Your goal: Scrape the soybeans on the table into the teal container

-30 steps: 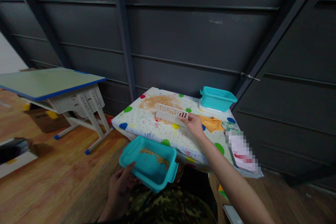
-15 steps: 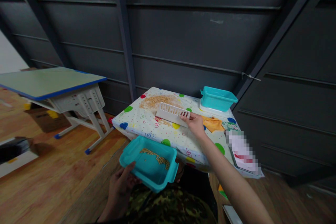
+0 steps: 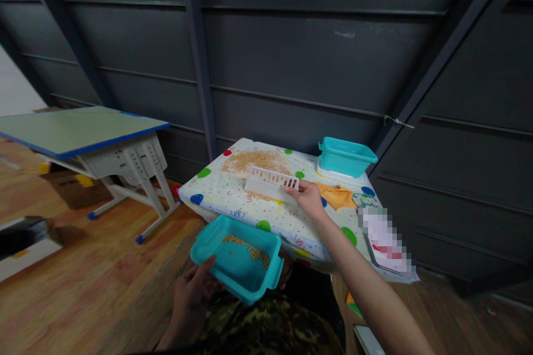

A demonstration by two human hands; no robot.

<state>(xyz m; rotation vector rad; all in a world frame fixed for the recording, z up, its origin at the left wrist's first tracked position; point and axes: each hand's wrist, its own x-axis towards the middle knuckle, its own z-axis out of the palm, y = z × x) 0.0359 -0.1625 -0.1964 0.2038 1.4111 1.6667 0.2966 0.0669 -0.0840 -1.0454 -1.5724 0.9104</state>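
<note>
My left hand [image 3: 195, 285] grips the near left rim of a teal plastic container [image 3: 227, 272], just below the table's front edge. Inside it lie small yellow beans [image 3: 250, 249], strewn in a band. My right hand [image 3: 306, 198] is closed on the right end of a white slotted plastic tray [image 3: 264, 187], which it holds over the table with the slots on the upper side. Behind the tray spreads a pile of beans [image 3: 256, 161] on the patterned tablecloth [image 3: 233, 197]. A few more beans [image 3: 259, 196] show along the tray's near edge.
A second teal container [image 3: 347, 156] stands on something white at the back right. An orange cloth [image 3: 336, 196] and a blurred flat item [image 3: 385, 241] lie on the table's right side. A green-topped desk [image 3: 83, 125] stands to the left, and a dark panelled wall [image 3: 291, 55] rises behind.
My right hand has shifted the slotted tray slightly toward me and to the left, over the beans near the front. My left hand and its container have hardly moved.
</note>
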